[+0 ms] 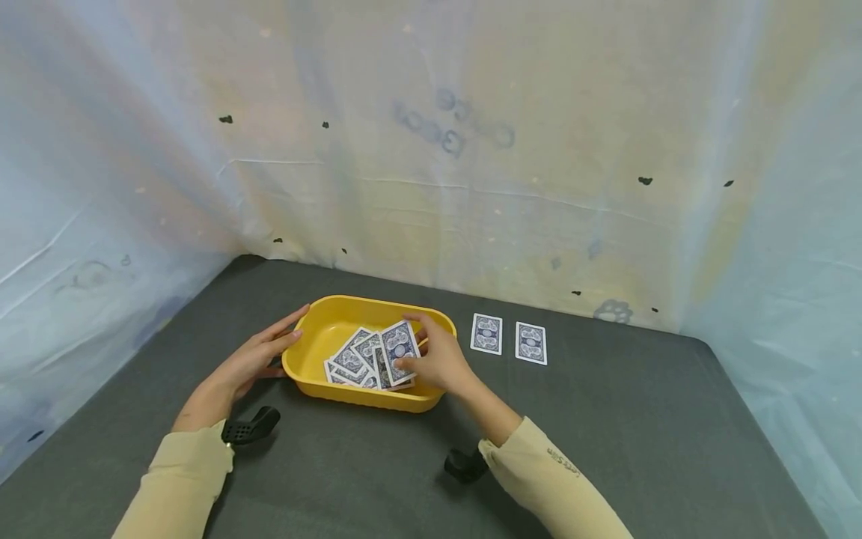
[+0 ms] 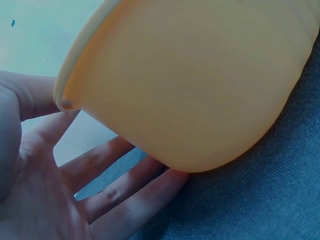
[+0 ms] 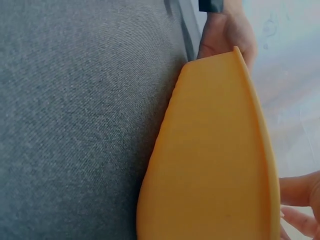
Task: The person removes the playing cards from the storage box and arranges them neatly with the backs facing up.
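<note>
A yellow plastic basin [image 1: 377, 400] rests on the dark table, with several blue-and-white playing cards [image 1: 346, 363] piled loosely inside. Above that pile, my right hand [image 1: 438, 355] pinches one patterned card [image 1: 400, 348] between thumb and fingers. Only part of the right hand [image 3: 300, 205] shows in the right wrist view, beyond the basin's rim. My left hand [image 1: 245, 363] lies against the basin's left end. In the left wrist view its fingers [image 2: 122, 197] stretch straight along the lower wall, and the thumb is up at the rim.
Two playing cards [image 1: 486, 334] [image 1: 531, 343] lie patterned side up, side by side, right of the basin. A pale printed curtain [image 1: 471, 187] hangs behind and on both sides of the dark cloth-covered table [image 1: 350, 471]. Both wrists wear black straps.
</note>
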A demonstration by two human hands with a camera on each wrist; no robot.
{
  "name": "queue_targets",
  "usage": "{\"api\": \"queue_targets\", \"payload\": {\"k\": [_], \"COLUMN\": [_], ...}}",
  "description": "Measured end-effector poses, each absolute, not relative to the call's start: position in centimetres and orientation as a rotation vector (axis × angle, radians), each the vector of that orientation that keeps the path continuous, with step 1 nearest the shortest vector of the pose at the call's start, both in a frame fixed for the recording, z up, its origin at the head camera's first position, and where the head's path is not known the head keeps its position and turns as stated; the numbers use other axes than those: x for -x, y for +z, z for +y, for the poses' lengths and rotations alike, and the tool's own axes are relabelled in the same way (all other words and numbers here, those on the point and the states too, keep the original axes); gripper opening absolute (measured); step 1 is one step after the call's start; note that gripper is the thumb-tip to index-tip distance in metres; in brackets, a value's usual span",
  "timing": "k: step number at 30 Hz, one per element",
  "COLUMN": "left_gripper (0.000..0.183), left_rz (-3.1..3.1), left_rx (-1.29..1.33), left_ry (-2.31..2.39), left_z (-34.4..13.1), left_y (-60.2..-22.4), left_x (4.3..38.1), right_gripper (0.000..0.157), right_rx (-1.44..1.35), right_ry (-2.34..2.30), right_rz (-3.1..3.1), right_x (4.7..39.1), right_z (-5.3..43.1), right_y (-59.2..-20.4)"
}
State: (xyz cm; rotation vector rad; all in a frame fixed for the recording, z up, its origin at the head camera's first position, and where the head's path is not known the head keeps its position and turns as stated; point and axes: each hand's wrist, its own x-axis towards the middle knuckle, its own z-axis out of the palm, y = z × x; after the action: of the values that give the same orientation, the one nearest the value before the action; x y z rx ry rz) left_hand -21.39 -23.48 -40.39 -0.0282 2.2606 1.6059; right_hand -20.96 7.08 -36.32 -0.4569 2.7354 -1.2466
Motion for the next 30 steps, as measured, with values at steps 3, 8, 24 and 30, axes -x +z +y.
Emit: {"api": "queue_targets", "payload": {"k": [3, 8, 24, 30], "left_gripper": [0.072, 0.072, 0.072, 0.07], "left_rz": [2.259, 2.258, 2.263, 2.265], "left_rx": [0.017, 0.014, 0.031, 0.03], "left_ry": [1.609, 1.611, 1.609, 1.611], "left_z": [-23.5, -23.5, -23.4, -23.5], "left_y": [-40.3, -40.3, -40.5, -40.4], "left_x": [21.4, 21.4, 21.4, 21.3], "right_gripper": [0.069, 0.069, 0.072, 0.073], "right_rx": [0.405, 0.369, 0.168, 0.122], "right_ry": [-1.333, -1.532, -1.941, -1.984], "right_rz": [2.742, 2.672, 2.321, 2.32], "right_x": [21.0, 20.9, 21.0, 21.2], "right_z": [7.5, 8.2, 9.7, 10.5], "right_y": [-36.4, -36.7, -36.6, -36.5]}}
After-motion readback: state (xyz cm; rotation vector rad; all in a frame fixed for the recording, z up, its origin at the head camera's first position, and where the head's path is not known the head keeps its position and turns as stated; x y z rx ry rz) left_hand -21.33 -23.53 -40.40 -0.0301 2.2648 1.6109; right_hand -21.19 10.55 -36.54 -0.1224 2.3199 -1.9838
